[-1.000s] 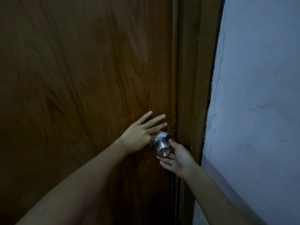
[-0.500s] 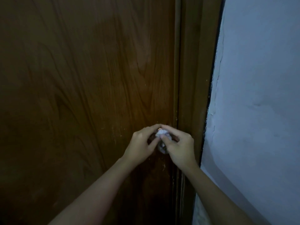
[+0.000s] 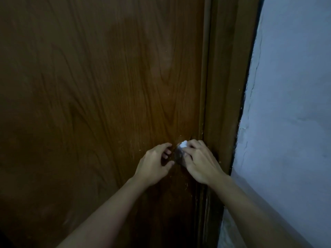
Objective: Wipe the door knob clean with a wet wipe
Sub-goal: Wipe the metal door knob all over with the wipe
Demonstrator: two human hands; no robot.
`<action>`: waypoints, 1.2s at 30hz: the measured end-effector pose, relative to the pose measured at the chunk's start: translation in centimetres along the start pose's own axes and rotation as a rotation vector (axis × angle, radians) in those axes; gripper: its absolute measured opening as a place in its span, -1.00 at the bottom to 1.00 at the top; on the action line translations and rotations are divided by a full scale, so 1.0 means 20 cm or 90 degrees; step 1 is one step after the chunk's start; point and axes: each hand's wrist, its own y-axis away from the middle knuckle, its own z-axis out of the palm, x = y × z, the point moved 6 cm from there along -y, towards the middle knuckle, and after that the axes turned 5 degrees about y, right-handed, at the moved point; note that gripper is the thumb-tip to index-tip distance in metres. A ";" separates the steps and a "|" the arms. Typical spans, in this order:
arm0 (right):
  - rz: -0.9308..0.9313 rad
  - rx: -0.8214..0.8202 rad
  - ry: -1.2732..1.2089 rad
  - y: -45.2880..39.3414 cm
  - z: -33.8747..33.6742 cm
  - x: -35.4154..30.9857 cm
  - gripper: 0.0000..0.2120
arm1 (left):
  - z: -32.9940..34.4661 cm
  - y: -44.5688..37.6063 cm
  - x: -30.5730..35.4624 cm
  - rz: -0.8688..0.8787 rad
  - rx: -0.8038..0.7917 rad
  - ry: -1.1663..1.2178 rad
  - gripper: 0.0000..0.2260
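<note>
you are standing close to a brown door [image 3: 107, 104] and looking down at the knob [image 3: 178, 156]. the knob is sitting near the right edge of the door, just beside the frame [image 3: 225, 104]. your right hand [image 3: 200, 161] is lying over the knob and hiding most of it. its fingers [image 3: 194, 143] are curling down and pinching a small white wipe [image 3: 183, 144] against the top of the knob. only a dark bit of the knob is showing at the left of that hand. your left hand [image 3: 154, 165] is just beside the knob, on its left. its fingers are bending in a loose half curl and holding nothing, and the thumb tip is very near the knob. you cannot tell if it is touching. a pale wall [image 3: 290, 104] is standing to the right of the frame.
</note>
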 end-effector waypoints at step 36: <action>0.313 0.165 -0.604 0.25 -0.13 0.11 -0.81 | -0.01 0.14 0.00 -0.178 0.087 0.560 -0.86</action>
